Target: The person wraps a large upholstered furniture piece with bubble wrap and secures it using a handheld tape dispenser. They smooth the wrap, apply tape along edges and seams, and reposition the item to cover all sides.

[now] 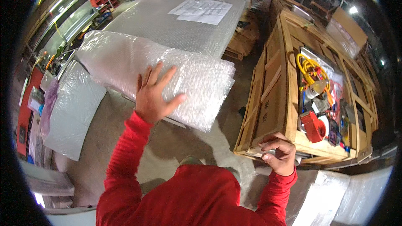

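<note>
"So, what are you getting, left to right?"

"Far left, I see a tilted whitish plastic-wrapped sheet (77, 109). Then the left hand (154, 98), fingers spread over the bubble wrap (203, 88), which lies at the near edge of a wrapped panel (146, 23) topped with white papers (203, 11)."

"Contact?"

"Looks like it; I can't confirm."

"Right hand (279, 154)?"

"Near the wooden crate (268, 100), fingers curled toward thumb. I can't tell if it's pinching anything. Red tape dispenser (310, 125) sits on the crate."
</note>
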Tool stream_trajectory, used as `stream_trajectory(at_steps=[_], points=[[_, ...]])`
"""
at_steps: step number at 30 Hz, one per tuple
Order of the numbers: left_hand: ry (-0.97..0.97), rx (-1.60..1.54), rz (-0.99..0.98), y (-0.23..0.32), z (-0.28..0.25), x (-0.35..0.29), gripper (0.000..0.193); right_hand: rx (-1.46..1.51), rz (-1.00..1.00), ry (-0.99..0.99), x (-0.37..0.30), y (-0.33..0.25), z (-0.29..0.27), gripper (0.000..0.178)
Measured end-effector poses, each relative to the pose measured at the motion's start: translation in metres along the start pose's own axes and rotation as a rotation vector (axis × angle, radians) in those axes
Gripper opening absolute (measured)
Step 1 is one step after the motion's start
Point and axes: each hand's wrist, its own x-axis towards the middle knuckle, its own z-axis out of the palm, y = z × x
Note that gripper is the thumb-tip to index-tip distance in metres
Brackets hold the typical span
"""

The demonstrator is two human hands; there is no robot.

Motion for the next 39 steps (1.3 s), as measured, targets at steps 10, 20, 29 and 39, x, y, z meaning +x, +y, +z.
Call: stream_trajectory(at_steps=[10,20,29,39], points=[[0.421,-0.083,0.031,0.008,0.057,-0.059,0.113,0.33,-0.102,-0.455,0.053,-0.023,0.029,0.018],[0.441,-0.126,-0.103,-0.022,0.096,-0.101,0.125,0.336,-0.158,-0.854,0.08,0.017,0.119,0.021],[0.465,-0.238,-0.087,-0.048,0.094,-0.11,0.095,0.251,-0.201,-0.692,0.104,0.032,0.164,0.025],[0.474,-0.335,-0.129,-0.112,0.06,-0.098,0.055,0.438,-0.016,-0.688,0.125,0.04,0.141,0.024]])
